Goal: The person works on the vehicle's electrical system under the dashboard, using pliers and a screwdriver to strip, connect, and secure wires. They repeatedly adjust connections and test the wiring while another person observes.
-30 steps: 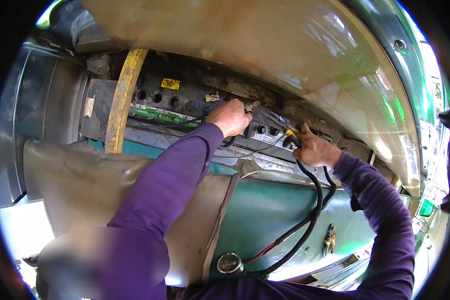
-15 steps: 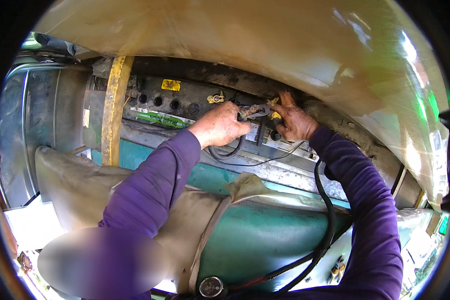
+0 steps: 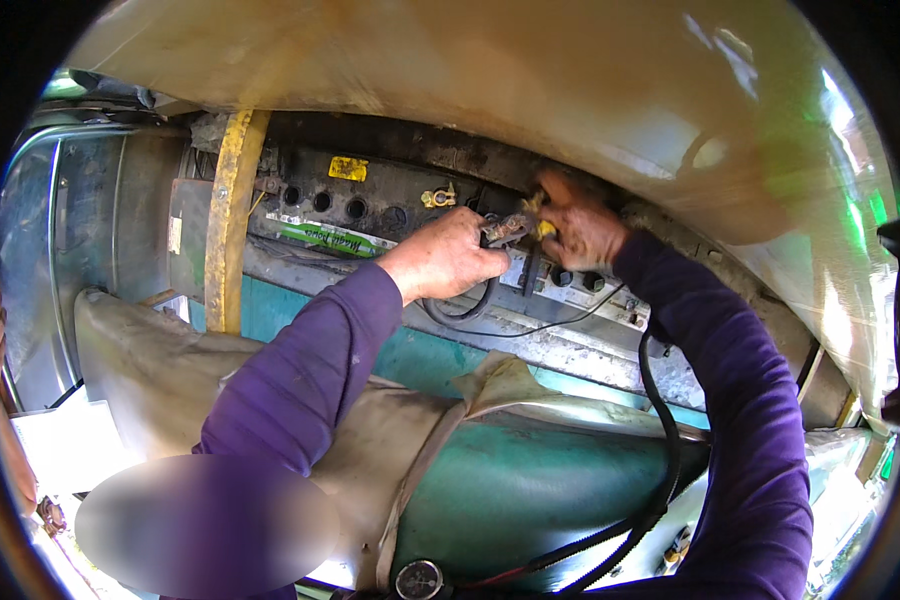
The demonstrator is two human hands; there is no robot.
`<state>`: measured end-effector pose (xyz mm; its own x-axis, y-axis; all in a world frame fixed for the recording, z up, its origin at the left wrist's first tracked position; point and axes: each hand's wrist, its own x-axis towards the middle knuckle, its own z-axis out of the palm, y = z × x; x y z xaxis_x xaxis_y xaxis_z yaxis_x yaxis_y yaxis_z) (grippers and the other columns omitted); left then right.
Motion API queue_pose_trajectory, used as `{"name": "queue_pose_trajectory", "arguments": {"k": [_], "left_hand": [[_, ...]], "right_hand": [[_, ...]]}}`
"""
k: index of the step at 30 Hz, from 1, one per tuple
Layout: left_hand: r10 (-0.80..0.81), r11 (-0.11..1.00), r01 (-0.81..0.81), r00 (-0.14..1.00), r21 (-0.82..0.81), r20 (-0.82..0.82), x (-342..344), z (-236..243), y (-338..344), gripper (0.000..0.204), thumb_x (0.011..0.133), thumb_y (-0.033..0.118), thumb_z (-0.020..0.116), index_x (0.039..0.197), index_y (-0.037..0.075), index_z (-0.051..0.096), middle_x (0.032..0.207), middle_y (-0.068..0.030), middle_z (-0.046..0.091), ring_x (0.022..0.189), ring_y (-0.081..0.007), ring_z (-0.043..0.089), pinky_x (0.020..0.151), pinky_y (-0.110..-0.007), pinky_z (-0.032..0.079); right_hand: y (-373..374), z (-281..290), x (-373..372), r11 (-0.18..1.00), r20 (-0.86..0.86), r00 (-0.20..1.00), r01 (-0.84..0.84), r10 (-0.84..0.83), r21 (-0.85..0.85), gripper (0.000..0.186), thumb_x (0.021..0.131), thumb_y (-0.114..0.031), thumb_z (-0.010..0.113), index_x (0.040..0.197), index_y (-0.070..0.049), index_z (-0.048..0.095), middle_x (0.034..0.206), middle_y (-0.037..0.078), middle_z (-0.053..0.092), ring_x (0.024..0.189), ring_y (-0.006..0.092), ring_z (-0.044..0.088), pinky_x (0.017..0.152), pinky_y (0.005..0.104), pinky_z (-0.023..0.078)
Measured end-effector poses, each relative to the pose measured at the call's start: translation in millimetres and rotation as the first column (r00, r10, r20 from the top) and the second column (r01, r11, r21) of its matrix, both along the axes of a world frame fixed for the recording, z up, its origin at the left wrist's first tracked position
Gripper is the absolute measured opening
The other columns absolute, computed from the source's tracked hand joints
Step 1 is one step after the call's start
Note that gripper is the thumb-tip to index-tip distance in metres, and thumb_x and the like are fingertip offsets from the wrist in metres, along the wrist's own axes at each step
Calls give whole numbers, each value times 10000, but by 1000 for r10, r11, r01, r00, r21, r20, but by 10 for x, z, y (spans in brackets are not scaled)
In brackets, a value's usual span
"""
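My left hand is closed around a worn metal cable clamp, its jaws pointing right. A thick black cable loops down from below that hand. Just to the right, my right hand pinches a yellowish battery terminal piece beside the clamp's tip; motion blurs these fingers, and their exact hold is partly hidden. Under both hands lie dark batteries; the left battery has a green label, a row of round open holes and a brass terminal clamp.
A raised tan panel overhangs the batteries. A yellow upright bar stands on the left. In front, a tan cover lies over a green surface. Black hoses run beside my right arm. A round gauge sits at the bottom.
My right hand has drawn its fingers closer together around the yellowish piece. The left hand keeps its grip on the clamp. The whole view has shifted slightly.
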<state>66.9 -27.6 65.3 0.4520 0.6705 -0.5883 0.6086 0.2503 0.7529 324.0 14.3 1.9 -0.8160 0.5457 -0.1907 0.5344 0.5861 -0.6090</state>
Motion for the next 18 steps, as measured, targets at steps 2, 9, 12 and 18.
{"name": "queue_pose_trajectory", "arguments": {"k": [2, 9, 12, 18], "left_hand": [[52, 996, -53, 999, 73, 9, 34, -99, -20, 388, 834, 317, 666, 866, -70, 676, 787, -301, 663, 771, -422, 676, 752, -462, 531], [-78, 959, 127, 977, 254, -196, 202, -125, -144, 363, 885, 298, 638, 968, -46, 718, 962, -311, 690, 957, -467, 676, 852, -487, 553], [45, 986, -12, 978, 163, -202, 218, 65, -241, 317, 887, 282, 629, 987, -1, 732, 984, -284, 705, 960, -457, 682, 857, -502, 555], [57, 943, -28, 995, 330, -80, 147, 168, -265, 335, 890, 326, 624, 1007, 25, 711, 1033, -249, 715, 997, -429, 684, 899, -492, 545]], "right_hand": [[-226, 190, 67, 995, 69, 995, 79, -75, -58, 418, 780, -175, 680, 1184, -69, 684, 1352, 329, 468, 1170, 462, 571, 1021, 468, 493], [-947, 1297, -300, 972, 85, 969, -230, 233, -48, 138, 835, -99, 586, 773, 5, 651, 644, 180, 610, 599, 314, 643, 604, 461, 535], [-589, 1950, -585, 88, 676, 688, 715, -266, -693, 200, 913, -208, 595, 930, -39, 700, 724, 109, 577, 649, 216, 588, 521, 437, 487], [34, 2408, -1173, -400, 662, 727, 560, -183, -725, 341, 921, -372, 559, 1057, -59, 581, 951, 103, 587, 749, 267, 570, 610, 365, 501]]}}
